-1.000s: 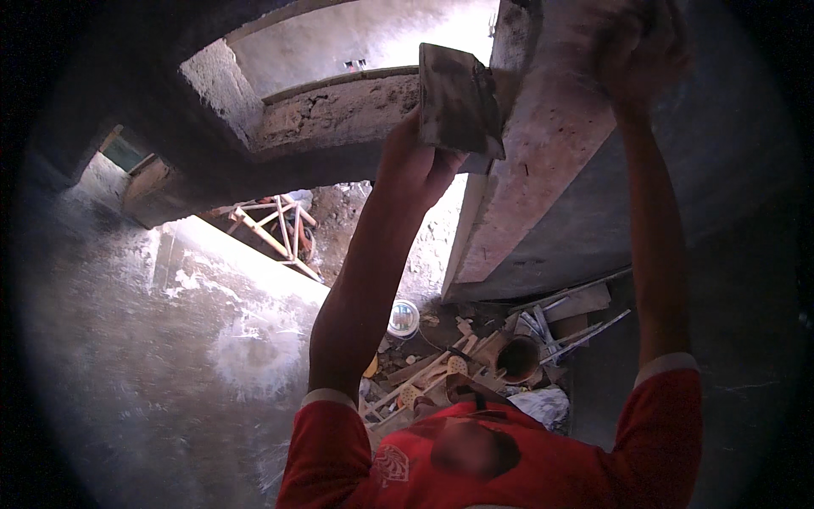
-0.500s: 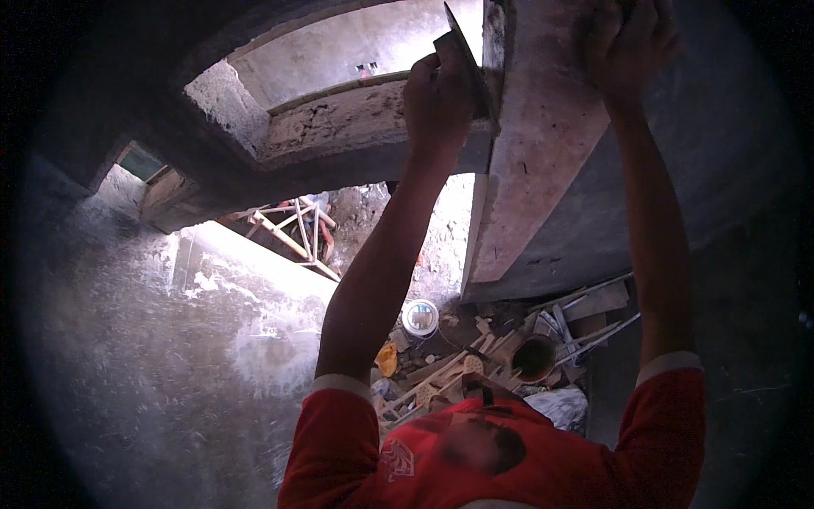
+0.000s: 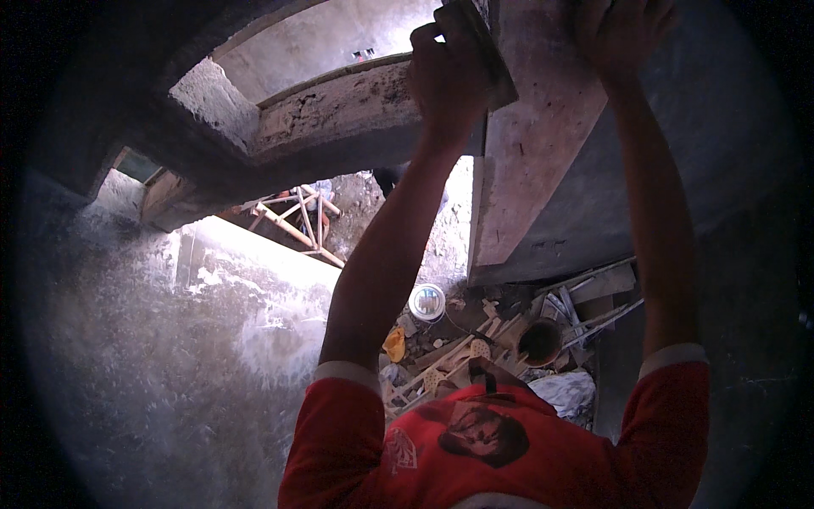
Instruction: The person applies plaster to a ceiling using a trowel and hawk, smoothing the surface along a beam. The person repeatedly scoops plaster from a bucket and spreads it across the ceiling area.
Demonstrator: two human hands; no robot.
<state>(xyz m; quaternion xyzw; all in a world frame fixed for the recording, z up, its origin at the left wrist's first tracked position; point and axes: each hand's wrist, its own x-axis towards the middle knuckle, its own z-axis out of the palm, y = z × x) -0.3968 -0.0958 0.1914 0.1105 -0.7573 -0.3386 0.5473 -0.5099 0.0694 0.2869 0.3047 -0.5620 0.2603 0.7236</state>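
Note:
My left hand point(image 3: 452, 81) is raised at the top of the view, fingers closed around the handle of a dark, flat plastering trowel point(image 3: 490, 58). The trowel's blade slants at the left edge of a long pinkish wooden board point(image 3: 543, 127), beside the wall opening. Higher on the right, my right hand point(image 3: 623, 38) grips the upper part of that board, its fingers in shadow and partly cut off by the picture's edge. Both arms are stretched upward.
A rough masonry ledge point(image 3: 335, 110) borders the opening on the left. Below lie a white bucket point(image 3: 426, 302), a dark round container point(image 3: 539, 341), a yellow item point(image 3: 394, 344), loose wood strips and a pale sack point(image 3: 564, 394). A pole frame point(image 3: 301, 220) stands outside.
The trowel has turned from nearly edge-on to showing more of its flat side, with its lower end now over the board's edge. My right hand stays at the board.

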